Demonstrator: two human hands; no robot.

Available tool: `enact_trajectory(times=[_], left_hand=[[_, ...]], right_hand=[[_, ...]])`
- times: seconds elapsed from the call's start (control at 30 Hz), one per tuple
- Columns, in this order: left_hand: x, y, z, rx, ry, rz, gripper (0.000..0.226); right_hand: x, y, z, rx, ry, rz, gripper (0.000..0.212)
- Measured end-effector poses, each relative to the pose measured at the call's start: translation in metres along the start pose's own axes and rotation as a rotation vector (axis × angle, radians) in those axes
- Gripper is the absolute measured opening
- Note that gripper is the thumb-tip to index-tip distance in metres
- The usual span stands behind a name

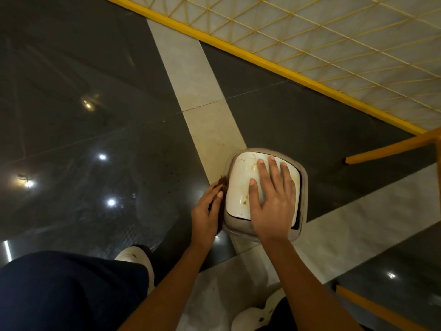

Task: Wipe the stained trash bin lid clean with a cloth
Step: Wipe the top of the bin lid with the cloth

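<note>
A small trash bin [229, 223] with a grey rim stands on the floor below me. Its white swing lid [239, 185] carries brown stains near the far edge and near my thumb. My right hand [272, 199] lies flat on the lid with straight, spread fingers. My left hand [206, 212] is beside the bin's left side and grips a dark brown cloth [223, 183], whose end sticks up at the lid's left edge. Most of the cloth is hidden in the hand.
The floor is glossy dark tile [83, 139] crossed by pale stone strips [205, 103]. A yellow-framed mesh panel [310, 44] runs along the top right. Yellow bars [391, 149] jut in at the right. My white shoes [136, 259] and dark trousers fill the bottom.
</note>
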State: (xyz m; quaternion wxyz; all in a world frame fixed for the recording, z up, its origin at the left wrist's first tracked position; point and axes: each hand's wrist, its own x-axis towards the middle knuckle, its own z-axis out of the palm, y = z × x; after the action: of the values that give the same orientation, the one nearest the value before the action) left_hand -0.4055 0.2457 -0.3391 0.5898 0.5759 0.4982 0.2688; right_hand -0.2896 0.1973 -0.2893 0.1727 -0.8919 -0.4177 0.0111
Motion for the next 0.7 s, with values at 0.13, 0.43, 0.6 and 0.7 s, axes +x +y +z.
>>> enact_trajectory(times=[0.13, 0.43, 0.6, 0.7], left_hand=[[0.04, 0.019, 0.009, 0.061, -0.039, 0.008, 0.029], [-0.021, 0.002, 0.016, -0.115, 0.157, -0.095, 0.031], [-0.01, 0.004, 0.014, -0.003, 0.149, -0.024, 0.028], [0.015, 0.012, 0.012, 0.046, 0.072, -0.001, 0.029]], right_hand=[[0.001, 0.0, -0.001, -0.003, 0.006, -0.012, 0.055], [0.0, 0.001, 0.002, -0.008, 0.026, -0.002, 0.053], [0.0, 0.0, 0.001, -0.02, 0.022, -0.016, 0.054], [0.0, 0.001, 0.003, -0.019, 0.03, -0.021, 0.051]])
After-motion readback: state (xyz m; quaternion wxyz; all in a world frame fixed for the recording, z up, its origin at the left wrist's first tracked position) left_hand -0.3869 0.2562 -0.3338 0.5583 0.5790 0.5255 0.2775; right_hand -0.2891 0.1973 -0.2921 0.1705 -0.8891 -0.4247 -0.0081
